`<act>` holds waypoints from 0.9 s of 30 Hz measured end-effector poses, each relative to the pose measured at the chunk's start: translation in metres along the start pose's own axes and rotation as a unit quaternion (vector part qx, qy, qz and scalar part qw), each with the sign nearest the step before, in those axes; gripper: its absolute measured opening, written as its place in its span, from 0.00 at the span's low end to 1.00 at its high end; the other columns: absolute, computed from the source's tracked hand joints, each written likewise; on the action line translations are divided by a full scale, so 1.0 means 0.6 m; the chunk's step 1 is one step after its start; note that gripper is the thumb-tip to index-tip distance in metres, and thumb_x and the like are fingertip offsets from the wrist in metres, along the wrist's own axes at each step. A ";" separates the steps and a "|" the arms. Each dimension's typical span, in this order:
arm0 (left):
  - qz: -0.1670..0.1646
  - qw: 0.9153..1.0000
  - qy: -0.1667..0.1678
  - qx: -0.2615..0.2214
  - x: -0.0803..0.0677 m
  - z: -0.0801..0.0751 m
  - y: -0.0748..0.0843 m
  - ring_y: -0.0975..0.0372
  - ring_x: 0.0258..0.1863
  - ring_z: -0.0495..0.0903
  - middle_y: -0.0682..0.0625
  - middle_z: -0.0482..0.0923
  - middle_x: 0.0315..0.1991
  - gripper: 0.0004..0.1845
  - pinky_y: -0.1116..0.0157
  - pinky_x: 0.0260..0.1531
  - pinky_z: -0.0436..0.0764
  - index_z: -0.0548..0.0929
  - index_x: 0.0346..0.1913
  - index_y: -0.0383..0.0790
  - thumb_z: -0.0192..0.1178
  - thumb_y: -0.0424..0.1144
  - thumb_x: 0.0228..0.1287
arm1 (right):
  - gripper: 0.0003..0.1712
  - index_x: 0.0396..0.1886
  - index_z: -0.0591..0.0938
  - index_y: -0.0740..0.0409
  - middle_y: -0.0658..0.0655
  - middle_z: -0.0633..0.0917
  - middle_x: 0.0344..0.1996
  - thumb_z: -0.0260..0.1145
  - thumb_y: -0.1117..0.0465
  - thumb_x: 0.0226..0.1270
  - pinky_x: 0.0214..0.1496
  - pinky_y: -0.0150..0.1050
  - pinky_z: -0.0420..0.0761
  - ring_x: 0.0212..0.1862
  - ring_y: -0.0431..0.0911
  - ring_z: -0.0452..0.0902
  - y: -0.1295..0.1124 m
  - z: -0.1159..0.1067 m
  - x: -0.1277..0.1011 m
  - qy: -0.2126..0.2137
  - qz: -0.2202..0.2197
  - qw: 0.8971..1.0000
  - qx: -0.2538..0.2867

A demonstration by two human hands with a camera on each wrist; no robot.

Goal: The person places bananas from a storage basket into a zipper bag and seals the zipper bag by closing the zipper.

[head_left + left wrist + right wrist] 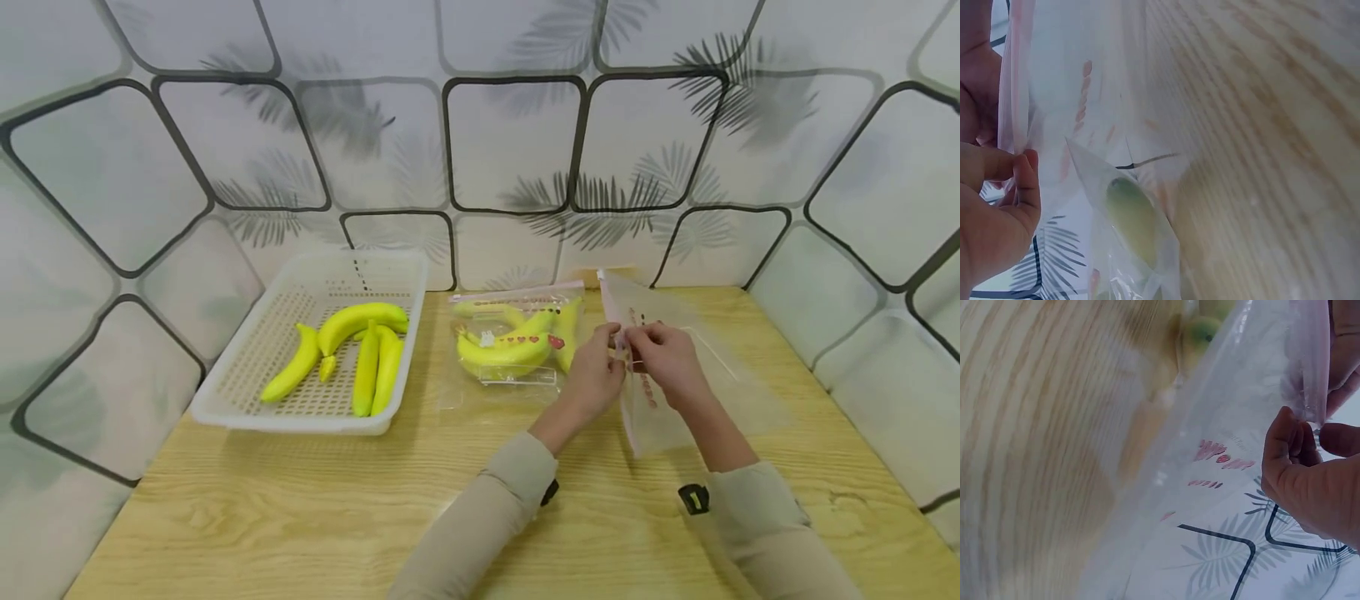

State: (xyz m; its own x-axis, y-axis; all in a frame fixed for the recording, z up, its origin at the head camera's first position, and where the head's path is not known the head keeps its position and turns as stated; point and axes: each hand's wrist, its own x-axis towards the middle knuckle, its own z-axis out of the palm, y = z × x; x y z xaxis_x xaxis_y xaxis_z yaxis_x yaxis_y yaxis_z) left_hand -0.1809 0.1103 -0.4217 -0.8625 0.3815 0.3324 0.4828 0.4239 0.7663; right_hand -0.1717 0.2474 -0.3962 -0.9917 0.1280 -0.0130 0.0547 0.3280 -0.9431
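Observation:
A clear zip bag (697,375) with a pink top edge and red print stands tilted on the table's right side, with no fruit visible in it. My left hand (596,371) pinches its pink edge between thumb and fingers. Close beside it, my right hand (669,362) pinches the same edge; both wrist views show the fingertips on the pink strip (1315,369). Just left of my hands lies a second zip bag (468,392), filled with several yellow bananas (502,354). One of those bananas, with a dark greenish tip, shows through plastic in the left wrist view.
At the left stands a white perforated plastic basket (225,408) holding several more bananas (367,367). The wooden table (300,517) meets patterned fabric walls (510,142) at the back and sides.

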 end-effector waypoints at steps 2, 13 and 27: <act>0.002 1.000 0.003 -0.027 -0.003 -0.001 -0.005 0.61 0.36 0.85 0.39 0.81 0.52 0.25 0.79 0.28 0.76 0.68 0.67 0.32 0.56 0.24 0.68 | 0.24 0.53 0.75 0.80 0.54 0.80 0.32 0.50 0.58 0.79 0.37 0.32 0.85 0.31 0.34 0.79 -0.003 0.003 -0.003 0.008 -0.008 1.000 -0.007; 0.009 0.998 0.034 -0.056 -0.024 -0.021 -0.015 0.63 0.33 0.82 0.38 0.82 0.51 0.25 0.79 0.26 0.75 0.69 0.66 0.31 0.55 0.23 0.66 | 0.11 0.41 0.64 0.61 0.50 0.73 0.25 0.37 0.61 0.83 0.30 0.30 0.77 0.26 0.37 0.71 -0.014 -0.015 -0.005 -0.116 0.130 0.924 0.341; -0.075 0.986 -0.036 -0.145 -0.064 -0.139 -0.037 0.67 0.26 0.73 0.36 0.69 0.66 0.35 0.72 0.20 0.71 0.60 0.73 0.31 0.57 0.26 0.62 | 0.27 0.25 0.62 0.57 0.50 0.63 0.19 0.22 0.56 0.82 0.29 0.32 0.50 0.26 0.38 0.45 -0.032 0.016 -0.007 -0.235 0.219 0.671 0.668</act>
State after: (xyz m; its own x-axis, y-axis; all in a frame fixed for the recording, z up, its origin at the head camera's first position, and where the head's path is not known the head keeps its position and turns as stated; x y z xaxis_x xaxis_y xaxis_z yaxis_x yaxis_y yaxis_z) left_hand -0.1711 0.0178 -0.4056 -0.9029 0.3939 0.1719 0.2785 0.2316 0.9321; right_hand -0.1695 0.2316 -0.3814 -0.8585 -0.4747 -0.1940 0.5118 -0.8170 -0.2658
